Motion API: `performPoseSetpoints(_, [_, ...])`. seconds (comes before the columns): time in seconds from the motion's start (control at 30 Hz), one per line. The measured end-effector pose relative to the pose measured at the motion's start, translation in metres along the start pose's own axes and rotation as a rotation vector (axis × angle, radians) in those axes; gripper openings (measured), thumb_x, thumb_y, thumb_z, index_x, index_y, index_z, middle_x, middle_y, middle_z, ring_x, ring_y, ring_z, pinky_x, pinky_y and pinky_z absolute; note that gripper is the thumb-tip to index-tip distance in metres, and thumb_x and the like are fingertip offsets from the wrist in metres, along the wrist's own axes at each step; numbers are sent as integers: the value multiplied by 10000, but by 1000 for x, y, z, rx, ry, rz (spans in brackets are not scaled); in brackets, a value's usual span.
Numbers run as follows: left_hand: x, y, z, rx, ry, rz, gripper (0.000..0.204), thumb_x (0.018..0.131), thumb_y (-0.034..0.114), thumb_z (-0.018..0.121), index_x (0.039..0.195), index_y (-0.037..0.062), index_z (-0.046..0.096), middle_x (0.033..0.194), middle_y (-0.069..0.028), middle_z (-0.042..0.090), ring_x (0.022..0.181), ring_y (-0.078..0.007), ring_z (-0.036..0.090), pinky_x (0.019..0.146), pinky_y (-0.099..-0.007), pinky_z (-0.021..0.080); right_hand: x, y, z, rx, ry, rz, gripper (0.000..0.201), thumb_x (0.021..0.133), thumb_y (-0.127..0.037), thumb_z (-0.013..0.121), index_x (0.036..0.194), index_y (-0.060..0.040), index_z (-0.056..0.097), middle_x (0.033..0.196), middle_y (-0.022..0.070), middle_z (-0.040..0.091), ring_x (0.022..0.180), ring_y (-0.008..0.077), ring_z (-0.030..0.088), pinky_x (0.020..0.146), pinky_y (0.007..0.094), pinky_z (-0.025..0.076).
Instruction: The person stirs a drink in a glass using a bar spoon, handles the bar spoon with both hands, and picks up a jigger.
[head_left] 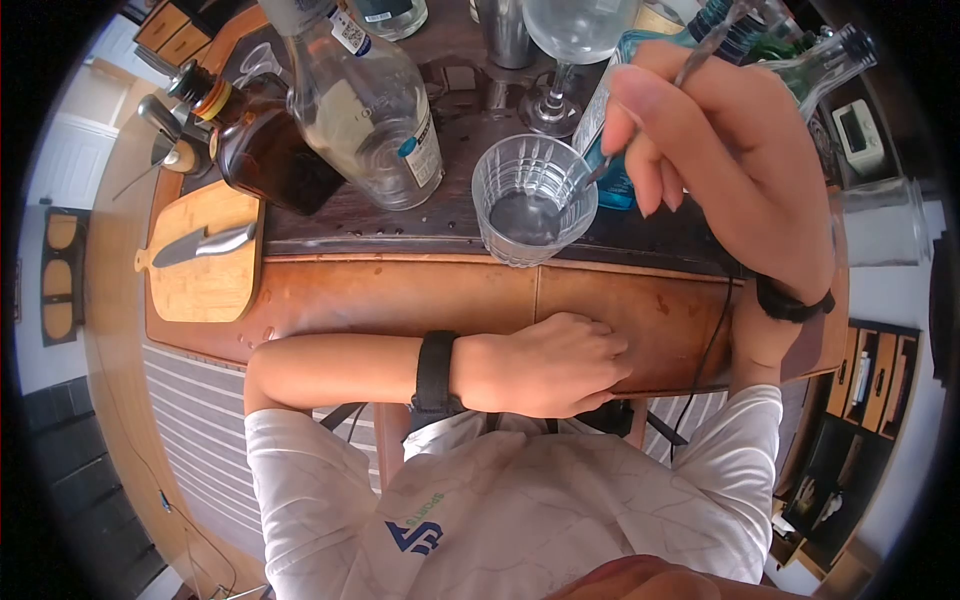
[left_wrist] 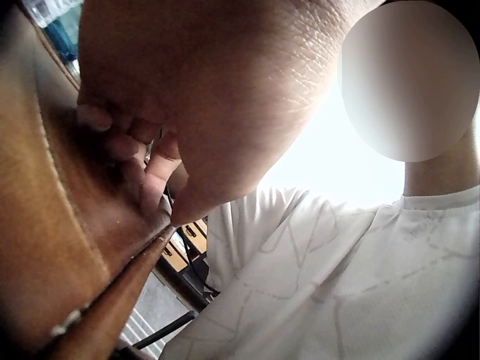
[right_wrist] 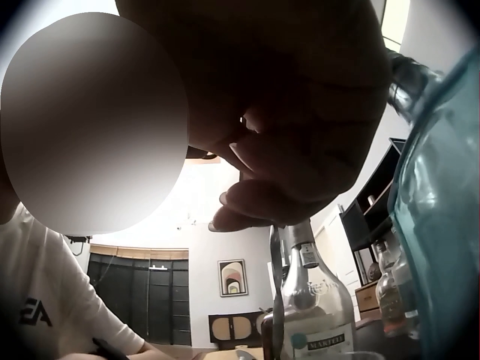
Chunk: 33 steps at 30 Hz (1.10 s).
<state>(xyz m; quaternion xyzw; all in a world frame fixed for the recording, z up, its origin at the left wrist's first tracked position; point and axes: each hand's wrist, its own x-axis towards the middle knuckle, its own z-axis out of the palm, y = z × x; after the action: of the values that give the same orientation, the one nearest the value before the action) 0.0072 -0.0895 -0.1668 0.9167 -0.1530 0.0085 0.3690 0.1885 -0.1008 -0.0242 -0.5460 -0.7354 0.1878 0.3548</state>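
Note:
My right hand (head_left: 740, 165) pinches a thin, twisted metal bar spoon (head_left: 706, 50) between thumb and fingers. The spoon slants down to the left into a clear, ribbed glass tumbler (head_left: 492, 232) with some clear liquid at its bottom. In the right wrist view the spoon's twisted shaft (right_wrist: 277, 300) drops below the dark fingers, in front of a clear bottle (right_wrist: 319, 289). Resting on the brown leather table edge (head_left: 400, 290), my left hand (head_left: 540, 365) holds nothing and its fingers are loosely curled, as the left wrist view also shows.
Behind the tumbler stand a stemmed glass (head_left: 563, 85), a metal shaker (head_left: 508, 35) and a blue bottle (head_left: 620, 190). Left of it are a large clear bottle (head_left: 365, 120) and a brown bottle (head_left: 268, 150). A knife (head_left: 205, 244) lies on a wooden cutting board (head_left: 210, 295) at the left.

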Motion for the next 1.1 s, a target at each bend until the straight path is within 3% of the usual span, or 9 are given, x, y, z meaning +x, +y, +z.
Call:
performPoseSetpoints(0.17, [0, 0, 0, 0, 5, 6, 216, 915, 214, 652, 902, 6, 592, 916, -144, 572, 877, -332, 606, 781, -446, 505, 2, 2, 9, 215, -16, 6, 274, 1070, -151, 502, 1021, 21, 709, 906, 97, 709, 578, 78, 573, 528, 215, 430])
performPoseSetpoints(0.3, [1, 0, 1, 1, 8, 8, 216, 914, 215, 653, 908, 6, 596, 924, -144, 576, 885, -332, 608, 783, -445, 506, 8, 1, 20, 212, 12, -17, 290, 1073, -162, 503, 982, 29, 701, 907, 97, 712, 583, 76, 571, 531, 214, 431])
performPoseSetpoints(0.67, [0, -1, 3, 11, 13, 7, 215, 905, 214, 661, 909, 7, 602, 923, -141, 581, 892, -330, 613, 789, -444, 511, 7, -5, 8, -48, 79, 44, 325, 1073, -209, 503, 908, 18, 667, 637, 31, 635, 552, 67, 551, 539, 208, 426])
performPoseSetpoints(1.1, [1, -1, 2, 11, 7, 3, 218, 916, 215, 650, 906, 5, 595, 923, -143, 581, 890, -334, 610, 785, -444, 513, 13, 1, 12, 183, -32, 89, 353, 1081, -231, 484, 908, 18, 666, 637, 37, 633, 536, 57, 539, 512, 196, 397])
